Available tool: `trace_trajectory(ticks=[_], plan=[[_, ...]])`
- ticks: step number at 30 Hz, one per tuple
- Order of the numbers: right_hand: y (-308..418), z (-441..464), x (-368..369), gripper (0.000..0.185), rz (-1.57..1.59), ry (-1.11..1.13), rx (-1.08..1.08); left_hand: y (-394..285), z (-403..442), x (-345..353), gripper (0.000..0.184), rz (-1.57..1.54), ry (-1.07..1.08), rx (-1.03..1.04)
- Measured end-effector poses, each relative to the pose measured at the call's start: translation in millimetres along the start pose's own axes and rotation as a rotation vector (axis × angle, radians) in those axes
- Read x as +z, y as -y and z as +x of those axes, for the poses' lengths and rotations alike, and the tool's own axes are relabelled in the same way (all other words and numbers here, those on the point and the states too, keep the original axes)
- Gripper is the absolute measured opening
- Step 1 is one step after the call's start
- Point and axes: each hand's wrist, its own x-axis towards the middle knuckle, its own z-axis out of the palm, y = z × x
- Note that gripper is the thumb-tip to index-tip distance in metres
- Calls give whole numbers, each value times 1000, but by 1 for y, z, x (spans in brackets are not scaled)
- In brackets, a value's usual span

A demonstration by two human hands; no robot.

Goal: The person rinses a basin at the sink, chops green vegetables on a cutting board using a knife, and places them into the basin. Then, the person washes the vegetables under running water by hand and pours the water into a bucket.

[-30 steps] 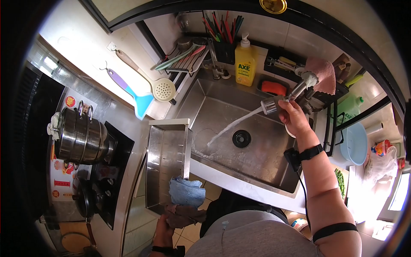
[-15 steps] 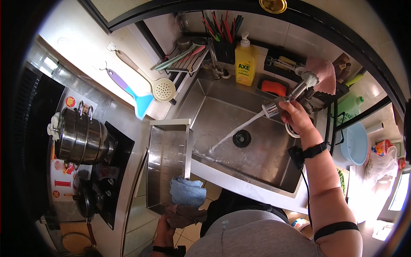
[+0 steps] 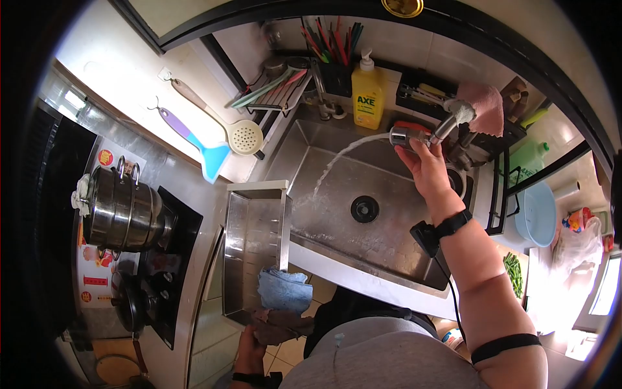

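Observation:
My right hand (image 3: 427,170) is closed round the chrome faucet head (image 3: 407,135) above the sink (image 3: 402,227). Water arcs from the faucet to the left and lands in the left part of the basin. At the bottom, my left hand (image 3: 249,347) grips a brown cloth (image 3: 280,326) at the lower end of a metal tray (image 3: 253,223); its fingers are partly hidden. A blue cloth (image 3: 285,290) hangs over the tray's right edge. The tray lies to the left of the sink, its upper end near the basin's rim.
A yellow soap bottle (image 3: 367,97) and a red sponge (image 3: 414,126) stand behind the sink. Steel pots (image 3: 123,211) sit on the stove (image 3: 175,259) at left. A skimmer (image 3: 245,137) and blue spatula (image 3: 214,159) hang on the wall. A blue basin (image 3: 536,214) is at right.
My right hand has moved left and up with the faucet head, which now points more sideways. The water stream arcs higher. My left hand and the cloths look almost unchanged.

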Motion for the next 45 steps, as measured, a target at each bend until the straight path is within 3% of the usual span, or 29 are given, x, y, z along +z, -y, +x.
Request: trace_trajectory(ticks=[14,20,28,45], plan=[[-4,4,7,34,16,-18,-53,6,7,-15,40,-50,38,-13],[-1,2,1,29,30,-28,29,7,5,-15,40,-52,13,-21],[8,-6,-11,29,-271,-103,179,7,6,-14,38,-6,19,-18],[29,-7,-25,40,-633,-4,229,6,7,-14,38,-41,23,-21]])
